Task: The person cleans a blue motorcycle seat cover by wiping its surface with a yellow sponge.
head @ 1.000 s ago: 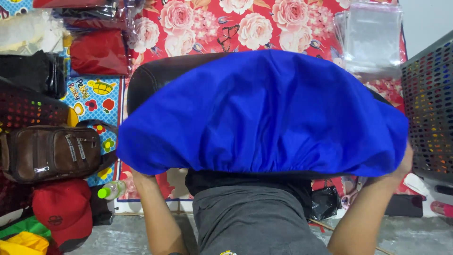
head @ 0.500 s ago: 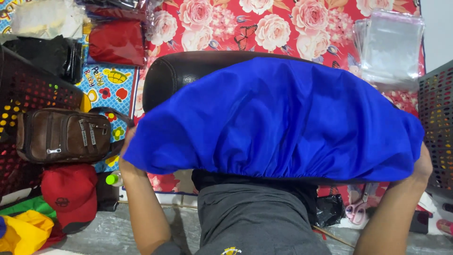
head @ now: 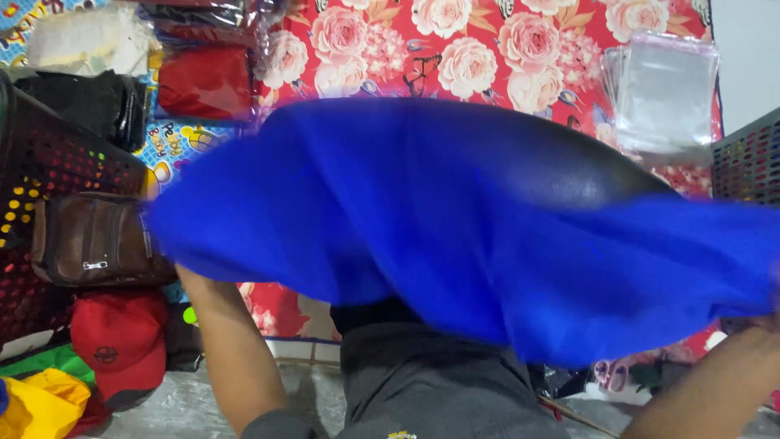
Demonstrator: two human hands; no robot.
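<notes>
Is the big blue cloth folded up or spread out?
Spread out. The blue cloth stretches wide across the view, loose and blurred, over a dark rounded shape. The hands gripping its edges are hidden.

1. Red floral cloth (head: 504,49) spread flat as the base
2. On it, top right: stack of clear plastic bags (head: 662,89)
3. Top left: folded red item (head: 203,81) in wrap
4. Blue cloth (head: 455,228) blurred across the middle, covering most of it
</notes>
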